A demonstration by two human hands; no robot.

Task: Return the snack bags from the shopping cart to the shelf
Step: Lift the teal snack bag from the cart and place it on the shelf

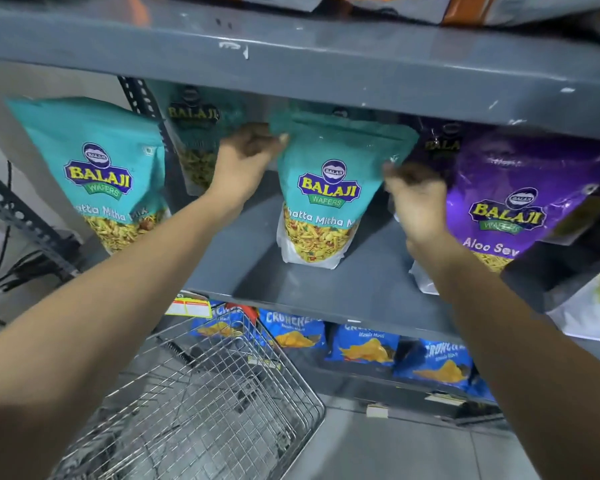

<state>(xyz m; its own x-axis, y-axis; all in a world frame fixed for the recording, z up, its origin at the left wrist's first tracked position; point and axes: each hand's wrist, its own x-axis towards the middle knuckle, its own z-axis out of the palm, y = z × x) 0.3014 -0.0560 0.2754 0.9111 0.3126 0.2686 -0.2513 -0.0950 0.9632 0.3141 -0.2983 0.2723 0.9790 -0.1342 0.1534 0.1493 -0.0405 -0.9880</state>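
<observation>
Left hand (246, 157) pinches the teal snack bag (323, 199) at its stiff top seal; right hand (418, 202) curls loosely beside it, touching nothing; light, crinkly, probably slippery.

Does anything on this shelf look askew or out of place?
Mostly tidy. The left teal bag leans left and overhangs the shelf edge. The middle teal bag, between the left hand and right hand, stands upright.

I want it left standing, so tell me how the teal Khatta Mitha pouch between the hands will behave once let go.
The teal pouch stands on its gusseted base, so it may stay upright. Its soft film top, pinched by the left hand, looks floppy. It is tall and narrow, so a nudge from the right hand could tip it.
</observation>
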